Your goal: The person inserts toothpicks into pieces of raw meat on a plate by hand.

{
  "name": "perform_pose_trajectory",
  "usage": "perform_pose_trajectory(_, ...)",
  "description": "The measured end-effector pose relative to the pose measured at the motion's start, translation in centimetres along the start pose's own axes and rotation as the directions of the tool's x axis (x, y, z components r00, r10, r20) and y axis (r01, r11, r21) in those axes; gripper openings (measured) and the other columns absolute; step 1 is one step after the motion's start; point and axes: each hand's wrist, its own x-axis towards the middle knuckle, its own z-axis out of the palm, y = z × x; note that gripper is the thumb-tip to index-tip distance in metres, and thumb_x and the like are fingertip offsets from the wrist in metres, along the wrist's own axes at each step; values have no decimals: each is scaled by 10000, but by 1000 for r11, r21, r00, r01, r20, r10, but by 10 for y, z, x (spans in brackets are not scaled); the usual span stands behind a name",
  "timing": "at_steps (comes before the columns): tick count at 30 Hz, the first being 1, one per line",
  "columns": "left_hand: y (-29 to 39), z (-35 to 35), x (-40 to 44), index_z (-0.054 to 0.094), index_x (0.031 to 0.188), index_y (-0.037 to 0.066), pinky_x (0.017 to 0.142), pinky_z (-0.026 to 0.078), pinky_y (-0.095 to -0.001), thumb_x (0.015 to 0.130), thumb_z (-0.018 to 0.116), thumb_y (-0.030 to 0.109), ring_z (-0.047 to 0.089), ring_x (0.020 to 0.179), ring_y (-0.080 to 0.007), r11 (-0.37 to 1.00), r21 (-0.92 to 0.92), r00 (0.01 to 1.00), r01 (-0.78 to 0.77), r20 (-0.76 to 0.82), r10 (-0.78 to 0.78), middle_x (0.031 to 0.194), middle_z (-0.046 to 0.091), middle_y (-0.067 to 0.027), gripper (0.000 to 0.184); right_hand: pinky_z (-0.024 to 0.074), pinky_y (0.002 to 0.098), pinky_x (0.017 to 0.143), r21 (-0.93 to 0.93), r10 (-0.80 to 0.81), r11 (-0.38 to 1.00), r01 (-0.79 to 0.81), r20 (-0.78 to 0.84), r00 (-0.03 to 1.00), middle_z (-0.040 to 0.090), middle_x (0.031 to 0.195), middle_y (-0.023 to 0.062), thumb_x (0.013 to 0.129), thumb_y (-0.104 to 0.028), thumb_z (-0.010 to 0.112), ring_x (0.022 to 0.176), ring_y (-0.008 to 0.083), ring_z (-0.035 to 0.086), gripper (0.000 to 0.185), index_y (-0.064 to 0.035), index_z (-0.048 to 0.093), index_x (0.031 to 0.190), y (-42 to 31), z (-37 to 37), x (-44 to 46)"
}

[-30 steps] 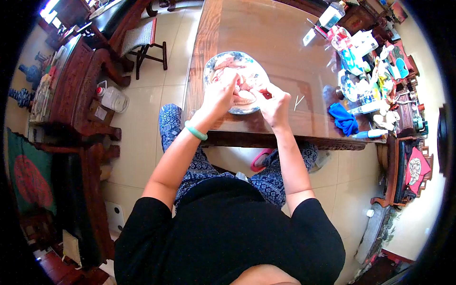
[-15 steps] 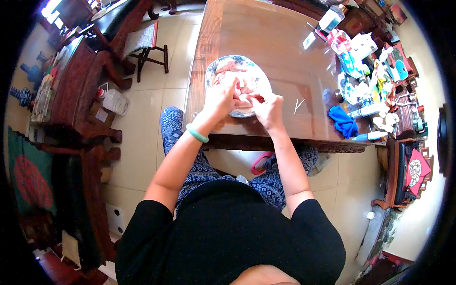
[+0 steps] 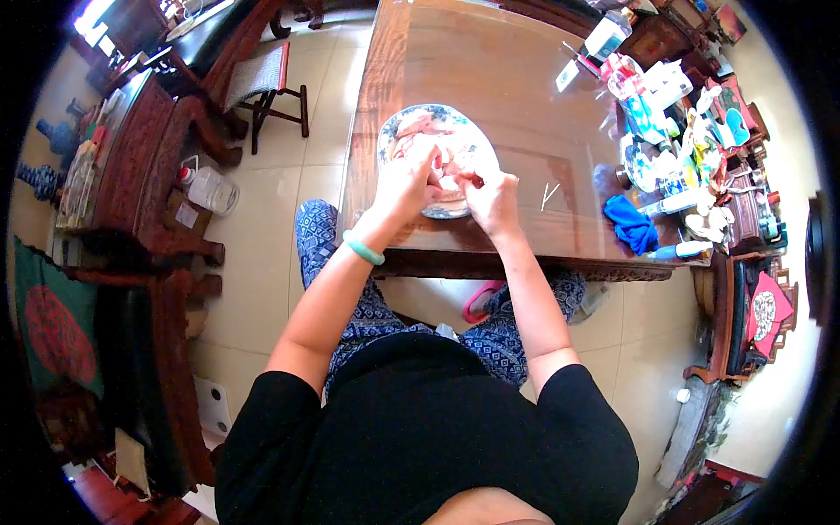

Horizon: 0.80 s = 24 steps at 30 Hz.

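Observation:
A blue-and-white plate lies near the left front part of the brown table, with several pieces of pale pink raw meat on it. My left hand, with a green bangle at the wrist, is over the plate's left side, fingers closed round a piece of the meat. Over the right side, my right hand pinches at the same spot, thumb and fingers together; what is between them is too small to tell. Two thin white sticks lie crossed on the table to the right of my right hand.
A blue cloth lies at the table's right front. Behind it are bottles, bags and packets in a heap. A clear bottle stands at the back right. On the floor to the left are a stool and a plastic jug.
Compared with a second ago, the plate and table appear slightly lower in view. My right hand has shifted a little left and closer to my left hand.

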Motion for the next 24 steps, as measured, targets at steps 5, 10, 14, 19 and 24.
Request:
perform_pose_trajectory(5, 0, -1, 2, 526, 994, 86, 643, 515, -353, 685, 771, 125, 690, 718, -247, 1000, 27, 1000, 11, 20, -12, 730, 708, -46, 397, 525, 307, 588, -7, 63, 998, -64, -70, 996, 687, 705, 152, 766, -29, 717, 638, 164, 680, 88, 11, 699, 842, 2, -10, 1)
perform_pose_trajectory(10, 3, 0, 1, 626, 936, 90, 653, 521, -355, 703, 767, 174, 682, 709, -257, 986, 155, 996, -66, -49, 74, 741, 701, -66, 285, 523, 325, 585, -44, 26, 999, -28, -53, 998, 678, 739, 180, 758, -31, 700, 634, 259, 679, 92, 1, 684, 842, 9, -10, -3)
perform_pose_trajectory(14, 13, 0, 1, 703, 880, 104, 643, 518, -348, 721, 762, 231, 667, 675, -254, 984, 96, 988, -149, -13, 151, 720, 686, -73, 212, 504, 342, 567, 42, 39, 999, -33, -153, 987, 657, 729, 165, 766, -57, 698, 631, 275, 650, 81, -30, 691, 842, 7, -13, -10)
perform_pose_trajectory(19, 21, 7, 3, 752, 841, 85, 621, 504, -341, 756, 739, 285, 656, 654, -223, 968, 189, 985, -168, 82, 155, 707, 669, -97, 218, 516, 343, 580, 121, 146, 985, -125, -191, 971, 661, 740, 172, 780, -67, 708, 646, 266, 665, 127, 3, 665, 877, 12, -17, -15)
perform_pose_trajectory(24, 33, 11, 4, 751, 800, 66, 613, 502, -351, 743, 743, 286, 650, 645, -253, 990, 113, 996, -84, -27, 88, 717, 664, -116, 227, 518, 368, 622, 59, -7, 998, 16, -149, 989, 659, 779, 152, 784, -53, 690, 689, 302, 642, 90, -15, 649, 855, 9, -16, -12)
